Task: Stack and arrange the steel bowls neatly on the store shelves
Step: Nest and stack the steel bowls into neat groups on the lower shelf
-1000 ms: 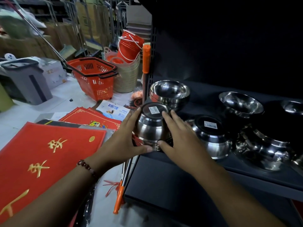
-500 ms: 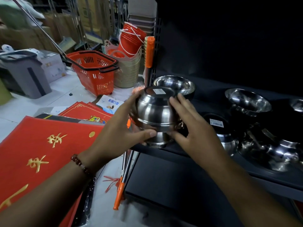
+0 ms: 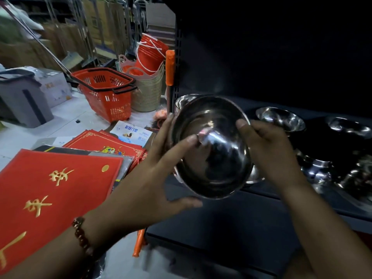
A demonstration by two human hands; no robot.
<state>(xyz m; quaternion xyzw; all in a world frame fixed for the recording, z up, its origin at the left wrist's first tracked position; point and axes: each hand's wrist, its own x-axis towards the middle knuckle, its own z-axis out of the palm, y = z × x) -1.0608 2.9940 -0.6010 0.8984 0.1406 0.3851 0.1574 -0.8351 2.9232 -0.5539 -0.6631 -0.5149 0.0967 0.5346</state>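
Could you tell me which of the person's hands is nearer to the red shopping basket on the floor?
The left. The left hand grips the held steel bowl on the side facing the red shopping basket; the right hand grips the bowl's far side.

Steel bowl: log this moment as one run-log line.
steel bowl: held off shelf, tilted, opening toward camera | left hand: grips rim | right hand: grips rim

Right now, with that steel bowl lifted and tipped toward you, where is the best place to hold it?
Probably at the rim, from two opposite sides. The steel bowl is round, smooth and tilted with its opening facing the camera, so the thin edge gives the surest purchase. The left hand reaches over the left edge with a thumb inside, and the right hand pinches the right edge.
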